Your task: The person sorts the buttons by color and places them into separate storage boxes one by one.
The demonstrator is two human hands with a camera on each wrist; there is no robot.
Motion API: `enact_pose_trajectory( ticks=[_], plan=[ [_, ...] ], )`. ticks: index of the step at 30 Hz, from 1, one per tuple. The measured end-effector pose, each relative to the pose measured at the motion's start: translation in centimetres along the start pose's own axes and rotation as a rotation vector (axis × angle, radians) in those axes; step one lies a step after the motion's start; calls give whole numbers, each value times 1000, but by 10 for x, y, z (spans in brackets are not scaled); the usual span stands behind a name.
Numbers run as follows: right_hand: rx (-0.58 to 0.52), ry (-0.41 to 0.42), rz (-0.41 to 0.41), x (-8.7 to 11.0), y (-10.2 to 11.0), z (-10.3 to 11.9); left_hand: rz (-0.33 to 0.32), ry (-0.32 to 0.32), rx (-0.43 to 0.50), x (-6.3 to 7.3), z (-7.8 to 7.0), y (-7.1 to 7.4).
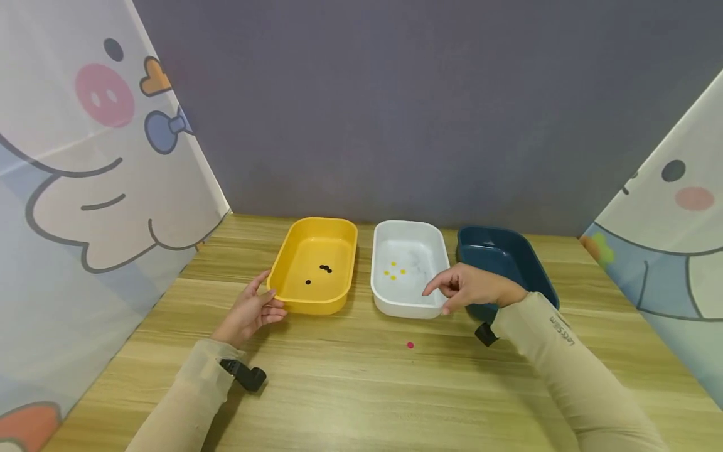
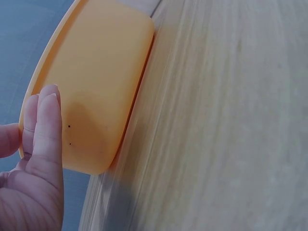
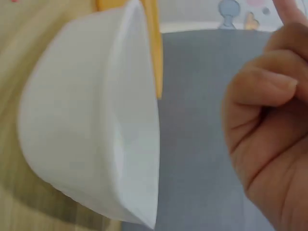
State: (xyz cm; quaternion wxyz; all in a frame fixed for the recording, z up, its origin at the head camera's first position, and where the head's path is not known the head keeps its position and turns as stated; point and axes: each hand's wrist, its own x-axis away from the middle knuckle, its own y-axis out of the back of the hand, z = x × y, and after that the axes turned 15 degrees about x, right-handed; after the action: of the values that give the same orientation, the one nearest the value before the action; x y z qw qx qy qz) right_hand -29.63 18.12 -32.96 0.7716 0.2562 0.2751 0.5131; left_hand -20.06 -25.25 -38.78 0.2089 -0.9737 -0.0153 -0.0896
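My left hand [image 1: 251, 312] holds the near left corner of the yellow tray [image 1: 316, 307], thumb at the rim and fingers along the outer wall, as the left wrist view shows. Several small black discs [image 1: 326, 268] lie inside that tray. Over the near right corner of the white tray [image 1: 403, 310] hovers my right hand [image 1: 469, 287], its index finger pointing down and the other fingers curled. Thumb and index finger are apart, with nothing visible between them. Several small yellow dots [image 1: 403, 272] lie on the white tray's floor.
A dark blue tray [image 1: 492, 248] stands at the right, partly hidden by my right hand and forearm. One small pink disc [image 1: 410, 345] lies on the wooden table [image 1: 350, 389] in front of the white tray. A grey wall [image 1: 384, 113] rises behind the trays.
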Motion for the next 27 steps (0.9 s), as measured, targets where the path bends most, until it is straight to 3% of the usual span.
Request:
enact_pose_trajectory(
  ticks=[8,16,20,27],
  plan=[
    [95,-33,-1,-9,-25,-2,12,8,6,-1,1,0],
    [38,-34,191,-12,-49,-8,14,11,26,-1,1,0],
    [90,-93,228,-15,-56,-12,6,13,43,0,-1,-1],
    [160,-209,205,-17,-68,-20,8,15,22,1,-4,-1]
  ],
)
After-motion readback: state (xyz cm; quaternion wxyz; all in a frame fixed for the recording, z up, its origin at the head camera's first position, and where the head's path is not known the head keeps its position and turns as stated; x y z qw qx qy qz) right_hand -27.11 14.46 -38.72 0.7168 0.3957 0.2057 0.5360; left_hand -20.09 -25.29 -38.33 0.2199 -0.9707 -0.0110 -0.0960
